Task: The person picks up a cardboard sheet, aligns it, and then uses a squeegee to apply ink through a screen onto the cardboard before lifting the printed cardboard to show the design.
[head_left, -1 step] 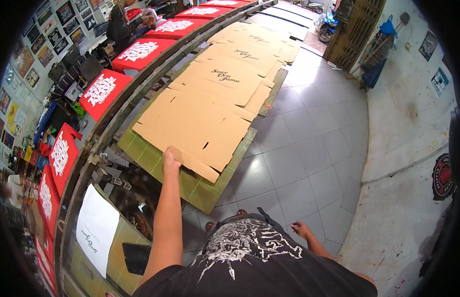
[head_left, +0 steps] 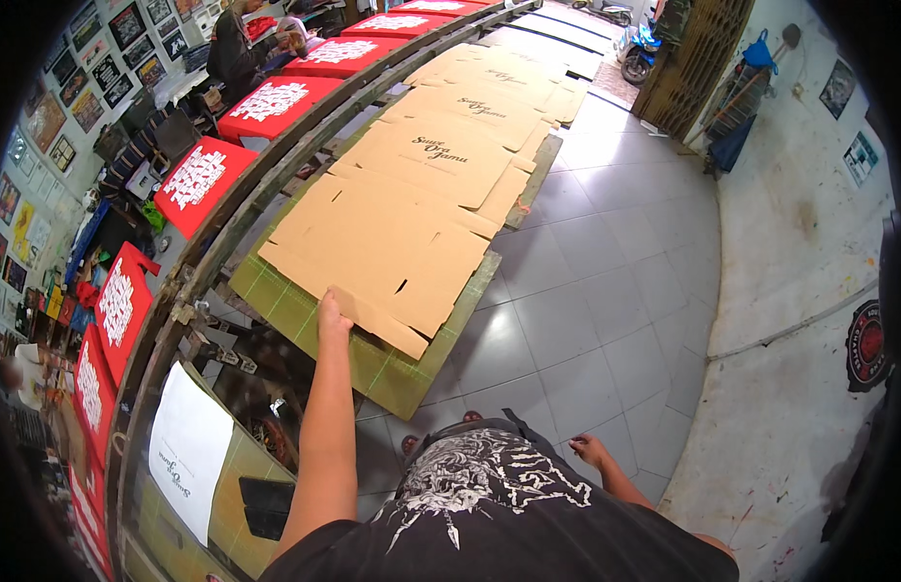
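My left hand [head_left: 333, 316] is closed on the near edge of a flat brown cardboard box blank [head_left: 373, 242], thumb on top and the other fingers mostly hidden. The blank has slots and notched flaps, and lies on a green board [head_left: 397, 388] marked with light lines. Beyond its plain near panel, dark script lettering [head_left: 439, 150] is printed on the cardboard. More printed cardboard blanks [head_left: 489, 104] lie farther along the row. My right hand [head_left: 588, 449] hangs at my right side over the floor, fingers loosely bent and slightly apart, with nothing visible in it.
A long rail [head_left: 179, 281] curves along the left, with red printed fabric pieces [head_left: 193, 179] beyond it. At lower left, a white printed sheet [head_left: 190, 451] and a black phone-like object [head_left: 266, 504] rest on another green board. A wall [head_left: 800, 242] stands right of the tiled floor [head_left: 606, 291].
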Action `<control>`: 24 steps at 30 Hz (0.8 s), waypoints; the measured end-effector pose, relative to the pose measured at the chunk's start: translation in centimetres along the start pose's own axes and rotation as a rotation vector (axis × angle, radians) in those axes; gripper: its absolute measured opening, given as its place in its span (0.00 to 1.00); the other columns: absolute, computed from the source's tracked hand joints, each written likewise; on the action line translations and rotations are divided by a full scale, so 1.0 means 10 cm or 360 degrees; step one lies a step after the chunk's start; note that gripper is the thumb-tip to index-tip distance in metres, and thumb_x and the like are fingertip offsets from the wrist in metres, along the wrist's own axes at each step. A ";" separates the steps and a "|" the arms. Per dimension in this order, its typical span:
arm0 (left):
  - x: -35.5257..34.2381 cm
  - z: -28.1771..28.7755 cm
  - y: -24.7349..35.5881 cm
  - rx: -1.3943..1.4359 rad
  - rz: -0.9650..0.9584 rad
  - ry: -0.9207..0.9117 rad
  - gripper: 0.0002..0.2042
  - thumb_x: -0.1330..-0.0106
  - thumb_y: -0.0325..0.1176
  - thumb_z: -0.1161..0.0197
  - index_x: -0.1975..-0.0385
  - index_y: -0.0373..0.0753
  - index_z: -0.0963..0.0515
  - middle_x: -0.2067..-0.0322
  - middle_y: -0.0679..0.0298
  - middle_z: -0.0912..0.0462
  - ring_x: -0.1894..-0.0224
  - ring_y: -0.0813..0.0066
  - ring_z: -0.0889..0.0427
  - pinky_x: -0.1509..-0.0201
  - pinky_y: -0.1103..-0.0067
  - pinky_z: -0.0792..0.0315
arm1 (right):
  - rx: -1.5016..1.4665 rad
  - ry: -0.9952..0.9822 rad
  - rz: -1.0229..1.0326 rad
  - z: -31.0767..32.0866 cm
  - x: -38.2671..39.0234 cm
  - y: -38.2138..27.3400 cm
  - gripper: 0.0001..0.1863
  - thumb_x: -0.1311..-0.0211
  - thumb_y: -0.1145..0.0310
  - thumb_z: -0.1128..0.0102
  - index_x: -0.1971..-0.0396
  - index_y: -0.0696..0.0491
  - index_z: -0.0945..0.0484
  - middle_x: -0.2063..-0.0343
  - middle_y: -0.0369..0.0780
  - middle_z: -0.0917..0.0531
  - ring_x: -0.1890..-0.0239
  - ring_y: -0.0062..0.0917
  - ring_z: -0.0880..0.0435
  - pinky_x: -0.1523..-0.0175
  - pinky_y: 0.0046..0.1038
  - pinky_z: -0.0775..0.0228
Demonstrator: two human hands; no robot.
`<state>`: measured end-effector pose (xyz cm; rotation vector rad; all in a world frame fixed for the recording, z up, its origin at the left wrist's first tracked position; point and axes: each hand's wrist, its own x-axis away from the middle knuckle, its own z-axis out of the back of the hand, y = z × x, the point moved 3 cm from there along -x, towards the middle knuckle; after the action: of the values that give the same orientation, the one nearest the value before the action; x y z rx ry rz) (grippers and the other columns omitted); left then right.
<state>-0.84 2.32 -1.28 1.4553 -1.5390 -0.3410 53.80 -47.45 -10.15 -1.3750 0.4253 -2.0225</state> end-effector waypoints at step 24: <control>4.54 0.65 -1.14 -0.0707 0.0121 -0.0255 0.05 0.34 0.24 0.48 0.61 0.33 0.28 0.68 0.64 0.21 0.67 0.79 0.23 0.59 0.82 0.28 | 0.1452 -0.1131 0.0915 -0.70 -1.05 -0.81 0.14 0.46 0.61 0.41 0.66 0.55 0.18 0.65 0.44 0.16 0.60 0.38 0.19 0.54 0.36 0.28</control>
<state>8.73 -43.28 6.73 1.0393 -1.5191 -0.7182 47.31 -35.08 -15.57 -1.0804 -0.3620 -0.9302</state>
